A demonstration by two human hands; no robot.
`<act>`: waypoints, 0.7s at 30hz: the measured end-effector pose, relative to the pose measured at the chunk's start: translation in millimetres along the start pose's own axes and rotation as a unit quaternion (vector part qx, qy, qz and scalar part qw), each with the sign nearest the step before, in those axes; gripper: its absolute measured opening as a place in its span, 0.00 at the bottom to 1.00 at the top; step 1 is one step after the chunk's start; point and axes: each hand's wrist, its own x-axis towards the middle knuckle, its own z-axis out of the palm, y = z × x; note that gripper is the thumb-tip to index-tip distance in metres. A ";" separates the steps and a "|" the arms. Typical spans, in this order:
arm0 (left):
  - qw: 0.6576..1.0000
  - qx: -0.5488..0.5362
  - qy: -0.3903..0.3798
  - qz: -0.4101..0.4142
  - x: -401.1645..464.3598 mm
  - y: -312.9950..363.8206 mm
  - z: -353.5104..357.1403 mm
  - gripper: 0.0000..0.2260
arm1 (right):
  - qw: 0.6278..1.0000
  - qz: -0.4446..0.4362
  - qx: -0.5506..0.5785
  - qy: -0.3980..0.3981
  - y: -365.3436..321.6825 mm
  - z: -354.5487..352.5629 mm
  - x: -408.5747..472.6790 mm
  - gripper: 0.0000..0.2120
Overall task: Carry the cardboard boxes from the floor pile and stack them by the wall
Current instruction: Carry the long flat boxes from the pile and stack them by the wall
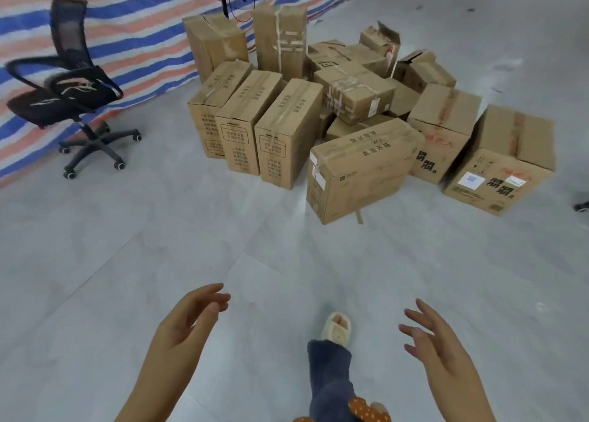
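Floor point(127, 262): nearest box point(360, 169) lies lengthwise.

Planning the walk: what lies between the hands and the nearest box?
Head view: only bare grey floor between the hands and the nearest box.

Empty hands held out toward a pile of cardboard boxes point(350, 109) on the floor point(127, 262).

The left hand point(188, 322) and right hand point(436, 342) hang near, fingers loosely spread, holding nothing, well apart from the pile. A slippered foot point(336, 327) steps between them. A black office chair point(68, 86) stands far left before a striped tarp point(134, 32).
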 end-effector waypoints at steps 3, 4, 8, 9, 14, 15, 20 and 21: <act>1.000 -0.015 0.015 -0.006 58.1 9.9 25.2 0.12 | 1.000 0.007 -0.002 0.010 -12.3 4.0 67.7 0.31; 1.000 -0.020 0.019 -0.008 78.3 14.9 35.4 0.12 | 1.000 0.011 0.001 0.011 -19.9 3.6 92.3 0.22; 0.999 -0.033 0.024 -0.001 160.2 46.3 78.8 0.12 | 1.000 0.007 -0.009 0.014 -56.0 -9.3 191.0 0.17; 0.999 -0.036 0.024 0.004 180.0 55.6 89.6 0.12 | 1.000 0.005 -0.011 0.017 -64.7 -13.3 213.8 0.17; 1.000 -0.030 0.009 0.005 261.6 87.5 134.6 0.11 | 1.000 0.004 -0.009 0.013 -84.3 -27.3 307.5 0.19; 1.000 -0.027 0.002 0.000 275.8 91.3 141.6 0.12 | 1.000 0.005 -0.009 0.016 -85.5 -26.8 322.2 0.18; 0.999 0.003 -0.035 -0.025 361.0 103.9 171.4 0.12 | 0.999 0.039 -0.018 0.025 -83.2 -9.1 390.5 0.17; 0.999 0.006 -0.048 -0.026 380.8 107.8 176.3 0.12 | 0.998 0.049 -0.018 0.032 -82.3 -3.9 404.0 0.18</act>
